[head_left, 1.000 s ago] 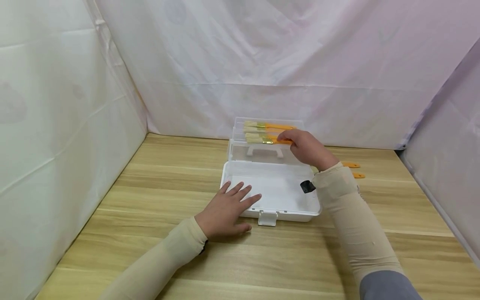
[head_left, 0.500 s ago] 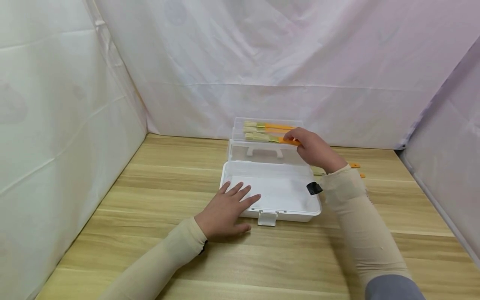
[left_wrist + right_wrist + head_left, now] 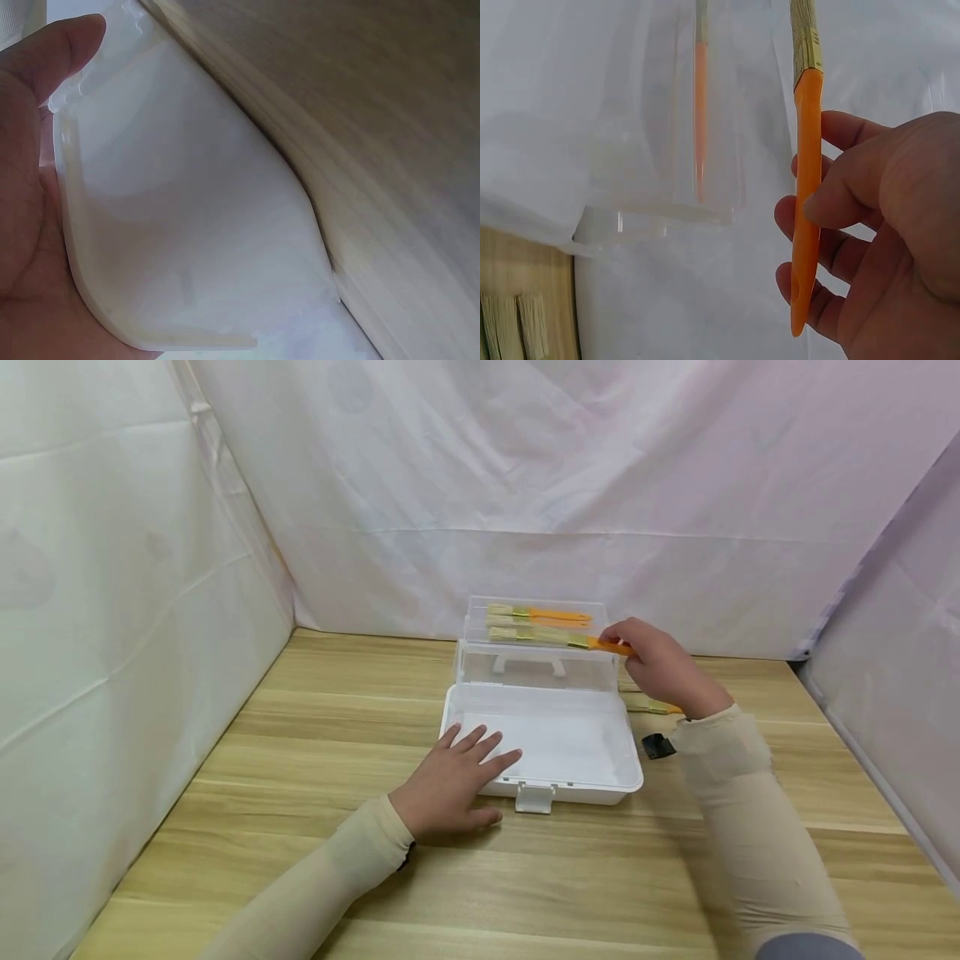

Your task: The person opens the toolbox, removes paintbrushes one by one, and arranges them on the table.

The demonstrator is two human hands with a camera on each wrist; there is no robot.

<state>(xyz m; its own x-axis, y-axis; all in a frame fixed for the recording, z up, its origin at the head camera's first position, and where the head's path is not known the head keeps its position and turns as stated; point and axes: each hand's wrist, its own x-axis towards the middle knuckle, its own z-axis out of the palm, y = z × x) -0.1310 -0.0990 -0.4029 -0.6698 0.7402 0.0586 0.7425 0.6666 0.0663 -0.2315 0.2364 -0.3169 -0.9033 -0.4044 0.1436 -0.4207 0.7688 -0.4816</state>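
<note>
My right hand (image 3: pixel 660 668) pinches a paintbrush (image 3: pixel 808 142) by its orange handle between thumb and fingers. Its pale bristles point left, above the clear raised section (image 3: pixel 474 631) at the back of an opened white plastic box (image 3: pixel 585 794). Two orange-handled paintbrushes (image 3: pixel 562 615) lie in that section. The bristles of a further brush (image 3: pixel 504 633) show beside the held one; its handle is hidden. My left hand (image 3: pixel 453 785) rests with spread, straight fingers over the box's front-left rim, thumb outside; in the left wrist view its palm touches the box corner.
Right of the box, more paintbrushes (image 3: pixel 648 704) lie on the wooden table (image 3: pixel 585 877), partly behind my right hand. A clear latch (image 3: pixel 535 797) hangs at the box front. White cloth (image 3: pixel 450 485) encloses the table's back and sides.
My right hand has moved right, drawing the held paintbrush along, so the brushes behind show more. The left hand and the box have stayed put.
</note>
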